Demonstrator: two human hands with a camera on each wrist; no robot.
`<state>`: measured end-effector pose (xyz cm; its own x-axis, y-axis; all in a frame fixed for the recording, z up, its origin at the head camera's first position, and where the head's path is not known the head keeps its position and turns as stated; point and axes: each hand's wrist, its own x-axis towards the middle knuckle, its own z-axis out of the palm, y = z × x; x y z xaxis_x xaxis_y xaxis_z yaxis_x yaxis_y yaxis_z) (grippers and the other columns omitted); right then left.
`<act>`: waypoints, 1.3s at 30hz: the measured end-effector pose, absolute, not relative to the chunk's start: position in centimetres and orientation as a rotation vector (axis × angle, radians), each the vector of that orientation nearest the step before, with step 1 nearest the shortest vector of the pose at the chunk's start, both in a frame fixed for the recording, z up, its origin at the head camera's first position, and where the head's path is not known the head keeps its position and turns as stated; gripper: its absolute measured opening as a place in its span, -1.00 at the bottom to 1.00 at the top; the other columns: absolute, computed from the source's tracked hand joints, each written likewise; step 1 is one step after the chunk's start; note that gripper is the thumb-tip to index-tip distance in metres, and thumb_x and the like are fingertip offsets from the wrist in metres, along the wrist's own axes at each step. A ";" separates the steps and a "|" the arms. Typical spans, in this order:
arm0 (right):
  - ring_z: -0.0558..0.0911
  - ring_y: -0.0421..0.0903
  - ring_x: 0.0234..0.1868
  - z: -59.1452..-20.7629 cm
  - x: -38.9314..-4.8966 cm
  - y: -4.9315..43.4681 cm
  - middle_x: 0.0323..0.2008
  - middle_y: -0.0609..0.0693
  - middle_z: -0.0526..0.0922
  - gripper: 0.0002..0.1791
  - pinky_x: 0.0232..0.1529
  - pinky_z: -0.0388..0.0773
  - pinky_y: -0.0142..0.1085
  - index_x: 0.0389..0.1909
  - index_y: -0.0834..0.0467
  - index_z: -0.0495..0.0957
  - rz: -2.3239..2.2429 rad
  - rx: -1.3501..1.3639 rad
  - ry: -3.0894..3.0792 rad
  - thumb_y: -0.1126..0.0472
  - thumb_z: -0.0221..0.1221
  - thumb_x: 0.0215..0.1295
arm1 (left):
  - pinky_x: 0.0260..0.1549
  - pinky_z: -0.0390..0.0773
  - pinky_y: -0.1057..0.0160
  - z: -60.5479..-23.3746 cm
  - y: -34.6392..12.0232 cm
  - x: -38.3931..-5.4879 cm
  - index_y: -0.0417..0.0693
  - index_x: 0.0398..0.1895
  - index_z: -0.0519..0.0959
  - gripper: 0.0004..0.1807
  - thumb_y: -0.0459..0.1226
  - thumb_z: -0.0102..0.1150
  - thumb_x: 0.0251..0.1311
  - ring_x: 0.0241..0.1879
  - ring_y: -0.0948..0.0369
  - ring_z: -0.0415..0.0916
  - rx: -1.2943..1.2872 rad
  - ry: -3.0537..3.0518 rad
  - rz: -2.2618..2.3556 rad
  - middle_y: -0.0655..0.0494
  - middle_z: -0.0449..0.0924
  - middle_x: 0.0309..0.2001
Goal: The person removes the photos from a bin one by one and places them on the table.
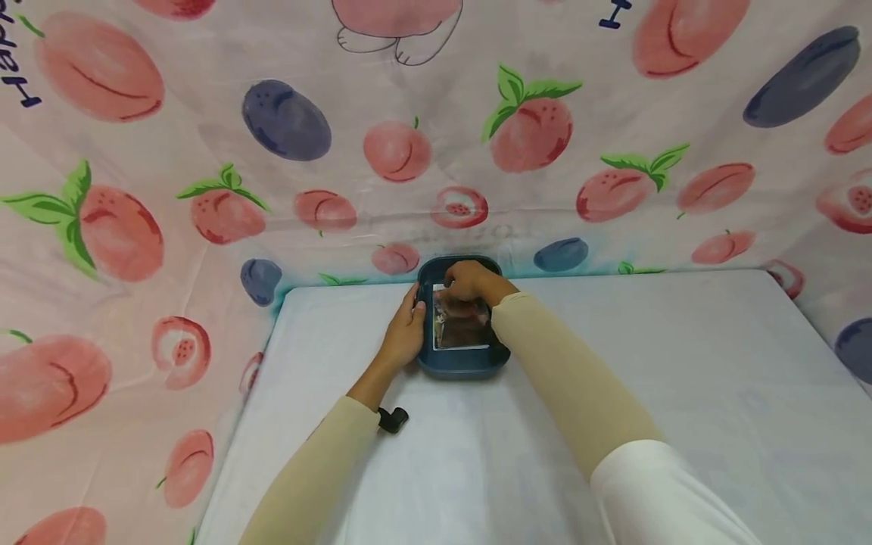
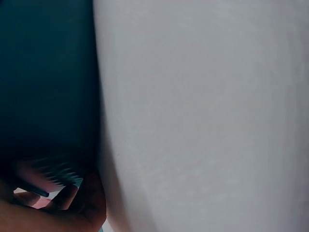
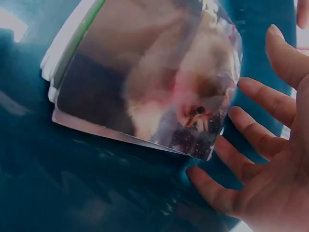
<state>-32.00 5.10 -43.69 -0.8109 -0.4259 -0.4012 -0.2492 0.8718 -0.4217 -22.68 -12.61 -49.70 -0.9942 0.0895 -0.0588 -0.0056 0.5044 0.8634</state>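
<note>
A dark blue plastic basket (image 1: pixel 463 366) with rounded corners stands at the back of the white table. Inside lies a stack of glossy picture cards (image 3: pixel 145 77), the top one bowed along its right edge. My left hand (image 1: pixel 403 333) grips the basket's left side, thumb by the rim; in the left wrist view, curled fingers (image 2: pixel 94 200) show at the basket wall. Reaching into the basket, my right hand (image 1: pixel 472 281) is over the far end of the cards. Its fingers (image 3: pixel 263 99) are spread in the right wrist view, with fingertips right at the stack's edge.
A white cloth covers the table (image 1: pixel 681 378). Behind it and to the left hangs a fruit-print curtain (image 1: pixel 436 98), close behind the basket. A small black device (image 1: pixel 393 420) shows beside the left wrist.
</note>
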 end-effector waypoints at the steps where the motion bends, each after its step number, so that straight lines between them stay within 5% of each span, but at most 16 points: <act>1: 0.57 0.09 0.25 -43.8 -31.9 5.1 0.28 0.13 0.58 -0.40 0.29 0.52 -0.03 0.33 0.19 0.51 -0.481 -0.489 2.542 -0.12 0.17 0.46 | 0.54 0.09 -0.13 -49.7 -12.6 -22.7 0.18 0.67 -0.01 -0.40 -0.03 -0.32 0.65 0.58 -0.05 0.10 0.074 2.643 1.511 -0.08 0.14 0.60; 9: 0.63 -0.04 -0.17 -44.5 -31.7 5.1 -0.14 0.04 0.71 -0.61 -0.08 0.61 -0.17 -0.10 0.14 0.67 -0.497 -0.513 2.523 -0.07 0.40 0.26 | 0.55 0.06 -0.13 -49.7 -12.7 -22.7 0.14 0.67 -0.01 -0.39 -0.02 -0.33 0.65 0.60 -0.05 0.03 0.105 2.683 1.460 -0.06 0.07 0.62; 18: 0.63 0.01 0.14 -44.5 -31.3 5.2 0.11 0.01 0.71 -0.56 0.23 0.56 -0.11 0.06 0.03 0.74 -0.428 -0.641 2.512 -0.10 0.41 0.25 | 0.55 0.06 -0.13 -49.5 -12.8 -22.7 0.16 0.67 -0.03 -0.39 -0.02 -0.34 0.65 0.60 -0.04 0.04 0.082 2.687 1.435 -0.06 0.07 0.62; 35: 0.66 -0.05 -0.15 -43.1 -30.3 5.8 -0.18 -0.01 0.74 -0.72 -0.02 0.63 -0.16 -0.15 0.08 0.72 -0.478 -0.675 2.509 0.01 0.44 0.23 | 0.56 0.03 -0.13 -49.6 -12.7 -22.8 0.20 0.67 -0.03 -0.40 -0.02 -0.37 0.66 0.61 -0.04 0.00 0.079 2.684 1.427 -0.06 0.06 0.62; 39: 0.66 -0.04 -0.08 -42.7 -30.2 6.1 -0.13 -0.01 0.75 -0.77 0.04 0.62 -0.16 -0.16 0.05 0.74 -0.486 -0.705 2.529 0.07 0.46 0.21 | 0.55 0.04 -0.14 -49.7 -12.6 -22.8 0.20 0.67 -0.02 -0.40 -0.02 -0.36 0.66 0.60 -0.05 0.03 0.079 2.685 1.423 -0.07 0.09 0.62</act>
